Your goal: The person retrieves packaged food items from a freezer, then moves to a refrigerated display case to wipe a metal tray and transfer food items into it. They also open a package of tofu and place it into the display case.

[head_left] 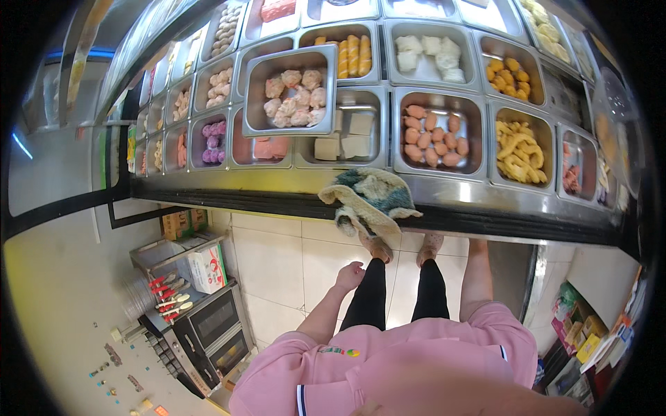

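My left hand (351,274) hangs at my side above the floor, its fingers loosely curled. I see nothing held in it, though the palm is turned away. My right forearm (475,275) reaches down past the front edge of the counter (468,190), which hides that hand. A rumpled green and cream towel (372,195) lies over this edge in front of me. Behind it, a metal pan of pale balls (294,99) rests tilted across neighbouring pans. Beside that are a pan of pale square blocks (343,132) and one of small pink sausages (434,135).
Farther pans hold yellow coiled pieces (520,151), orange balls (508,78), white pieces (429,54) and purple balls (213,140). An oven (213,327) stands at the left, with red-and-cream-handled utensils (169,296) and a white box (208,268) above. Boxes and papers (588,333) are at the right.
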### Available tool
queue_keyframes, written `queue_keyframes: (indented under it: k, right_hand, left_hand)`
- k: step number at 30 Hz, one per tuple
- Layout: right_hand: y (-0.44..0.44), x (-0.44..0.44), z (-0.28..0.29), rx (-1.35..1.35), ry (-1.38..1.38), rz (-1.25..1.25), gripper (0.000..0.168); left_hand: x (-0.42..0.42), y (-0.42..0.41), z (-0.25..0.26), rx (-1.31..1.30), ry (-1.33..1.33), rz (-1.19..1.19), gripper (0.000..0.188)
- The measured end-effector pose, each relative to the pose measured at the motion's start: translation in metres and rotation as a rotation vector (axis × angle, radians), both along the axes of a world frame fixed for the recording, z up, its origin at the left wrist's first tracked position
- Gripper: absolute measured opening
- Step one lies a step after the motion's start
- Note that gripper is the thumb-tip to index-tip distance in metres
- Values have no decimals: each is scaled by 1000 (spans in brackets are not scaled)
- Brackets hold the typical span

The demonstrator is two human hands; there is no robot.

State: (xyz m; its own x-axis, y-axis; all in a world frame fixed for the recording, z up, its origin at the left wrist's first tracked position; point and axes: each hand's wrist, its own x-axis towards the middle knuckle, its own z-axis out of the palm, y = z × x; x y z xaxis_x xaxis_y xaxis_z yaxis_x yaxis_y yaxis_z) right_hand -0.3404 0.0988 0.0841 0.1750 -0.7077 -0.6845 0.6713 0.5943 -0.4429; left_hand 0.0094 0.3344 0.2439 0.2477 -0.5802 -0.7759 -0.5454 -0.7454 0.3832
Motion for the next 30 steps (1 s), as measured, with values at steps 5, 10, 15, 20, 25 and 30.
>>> queue_keyframes:
  k: [5, 10, 15, 20, 25, 30]
  right_hand:
    - [7, -17, 117, 6, 203, 428, 29]
    - [31, -26, 250, -147, 313, 721, 37]
    - [36, -58, 346, -178, 274, 984, 33]
    - [13, -89, 454, -383, 197, 984, 28]
    - [-36, -108, 488, -918, 375, 801, 22]
    - [-100, -113, 505, -908, 505, 726, 20]
  left_hand:
    - [-9, -11, 17, -52, 42, 55, 33]
    - [-13, -29, 56, -45, -10, -61, 35]
    - [-15, -27, 84, -24, 36, -95, 39]
    - [-32, -52, 148, 20, 111, -304, 42]
    - [-57, -84, 190, -104, 262, -298, 38]
    - [-76, -108, 216, -254, 395, -83, 37]
